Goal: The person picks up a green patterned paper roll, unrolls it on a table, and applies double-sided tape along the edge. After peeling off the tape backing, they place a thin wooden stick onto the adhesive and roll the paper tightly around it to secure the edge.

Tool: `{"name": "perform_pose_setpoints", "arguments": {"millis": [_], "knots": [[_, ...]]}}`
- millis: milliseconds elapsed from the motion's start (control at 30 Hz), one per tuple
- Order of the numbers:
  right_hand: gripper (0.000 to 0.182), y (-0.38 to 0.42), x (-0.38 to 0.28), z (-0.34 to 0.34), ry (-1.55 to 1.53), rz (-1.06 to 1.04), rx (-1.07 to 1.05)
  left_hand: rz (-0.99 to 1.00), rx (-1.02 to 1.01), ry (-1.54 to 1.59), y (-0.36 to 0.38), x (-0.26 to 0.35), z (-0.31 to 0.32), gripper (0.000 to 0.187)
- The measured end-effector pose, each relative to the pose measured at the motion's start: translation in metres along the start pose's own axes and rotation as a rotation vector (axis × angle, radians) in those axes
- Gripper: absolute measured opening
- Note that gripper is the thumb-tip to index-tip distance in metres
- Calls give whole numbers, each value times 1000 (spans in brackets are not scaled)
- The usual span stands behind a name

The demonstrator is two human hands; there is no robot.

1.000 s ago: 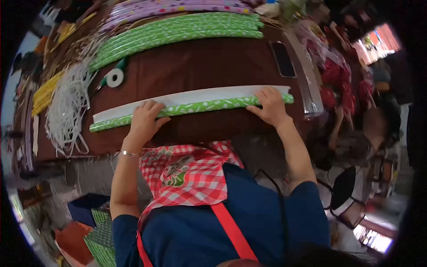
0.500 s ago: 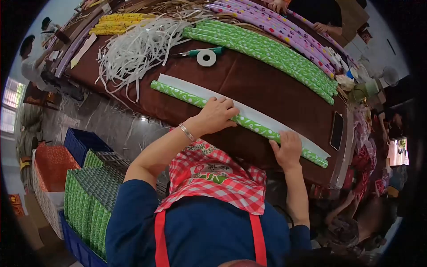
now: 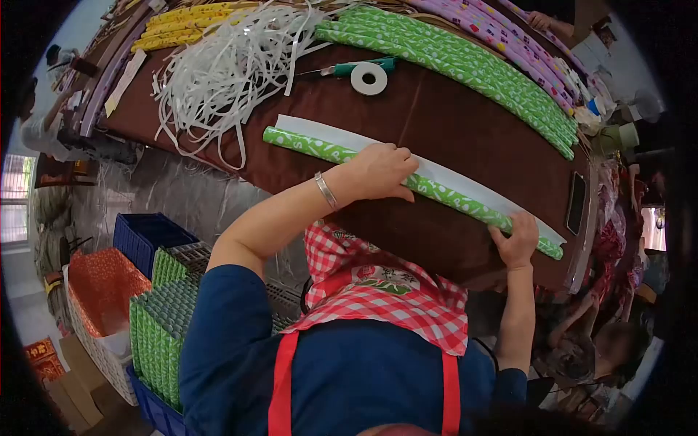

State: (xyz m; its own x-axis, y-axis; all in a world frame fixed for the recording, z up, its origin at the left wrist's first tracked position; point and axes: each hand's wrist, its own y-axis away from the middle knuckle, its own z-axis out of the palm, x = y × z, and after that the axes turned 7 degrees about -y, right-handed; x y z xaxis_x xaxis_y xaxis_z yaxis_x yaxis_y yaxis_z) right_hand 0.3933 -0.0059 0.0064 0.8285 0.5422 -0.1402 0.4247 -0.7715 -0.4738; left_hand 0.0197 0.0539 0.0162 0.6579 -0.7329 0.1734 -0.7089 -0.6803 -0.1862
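Note:
A green patterned paper roll (image 3: 465,203) lies slantwise across the brown tabletop, a white strip of its sheet showing along the far side. My left hand (image 3: 382,172), with a silver bracelet at the wrist, is closed over the roll's middle. Near the roll's right end, my right hand (image 3: 518,238) grips it between thumb and fingers. Beyond the roll are a white tape ring (image 3: 368,78) and a teal-handled tool (image 3: 342,70). A heap of white strips (image 3: 218,73) lies to the left of them.
Green rolls (image 3: 451,65), purple rolls (image 3: 502,43) and yellow rolls (image 3: 182,25) line the table's far side. A phone (image 3: 575,203) lies at the right edge. Blue crates (image 3: 149,236) and an orange-lined basket (image 3: 109,291) stand lower left. Another person's hand (image 3: 539,20) is at upper right.
The view has shifted, so the table's items appear further right or higher. Both hands stay on the roll; my left hand's fingers look more bunched together.

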Motion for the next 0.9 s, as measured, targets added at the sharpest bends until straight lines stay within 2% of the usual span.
{"name": "perform_pose_setpoints", "arguments": {"millis": [133, 200, 300, 333, 467, 533, 567, 600, 667, 833, 900], "knots": [[49, -2, 2, -3, -1, -4, -10, 8, -55, 6, -2, 1, -5, 46], [48, -4, 3, -2, -1, -23, -7, -38, 115, -171, 4, 10, -1, 44], [46, -6, 7, -4, -13, -19, -21, -56, 141, -205, 10, 17, -4, 43], [43, -7, 8, -6, 6, -11, -80, -96, 71, -169, 9, 20, -8, 42], [37, -15, 12, -23, 35, 34, -193, -87, 18, -115, 5, 19, -32, 36], [37, -18, 14, -34, 32, -23, -132, -161, -73, -167, -4, 27, -51, 34], [37, -20, 12, -41, 59, -2, -149, -112, 77, -246, -4, 27, -48, 22], [38, -20, 10, -46, 86, 21, -167, -102, 80, -259, -5, 29, -45, 22], [38, -15, 9, -51, 80, 49, -157, -78, 284, -434, -9, 33, -40, 11], [38, -6, 8, -43, 40, 49, -137, -91, 329, -495, -3, 39, -25, 9], [38, -7, 10, -35, 137, 3, -20, -95, 345, -492, -6, 35, -21, 11]]}}
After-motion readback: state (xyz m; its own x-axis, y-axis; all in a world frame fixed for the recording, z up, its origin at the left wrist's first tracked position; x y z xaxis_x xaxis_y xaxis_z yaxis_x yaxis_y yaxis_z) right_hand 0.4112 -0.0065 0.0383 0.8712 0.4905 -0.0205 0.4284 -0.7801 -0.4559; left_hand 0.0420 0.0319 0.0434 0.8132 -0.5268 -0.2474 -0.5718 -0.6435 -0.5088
